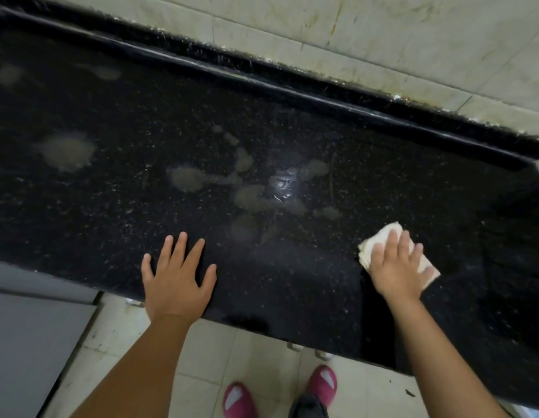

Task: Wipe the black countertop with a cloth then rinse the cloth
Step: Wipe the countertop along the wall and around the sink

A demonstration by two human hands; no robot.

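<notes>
1. Countertop (111, 206), black and speckled, fills most of the head view, running from 9 o'clock across to 3 o'clock, with a raised black lip along its far edge.
2. Pale, cloudy smears (66, 150) lie on the stone around the centre and out toward 9 o'clock; a small bright glare (285, 184) of light sits just right of centre.
3. Cloth (380, 236), cream-coloured and folded, lies flat on the counter at about 4 o'clock, near the front edge.
4. Right hand (398, 267) lies on top of the cloth with fingers straight and slightly spread, pressing it against the stone; the cloth's edges show beyond the fingertips and at both sides.
5. Left hand (177, 276) rests palm-down on the bare counter at about 7 o'clock, fingers spread wide, holding nothing, well apart from the cloth.
6. Stained pale wall tiles (383, 40) rise behind the counter at 12 to 2 o'clock.
7. Below the counter's front edge, at 6 o'clock, light floor tiles (256, 351) and two pink slippers (322, 384) show.
</notes>
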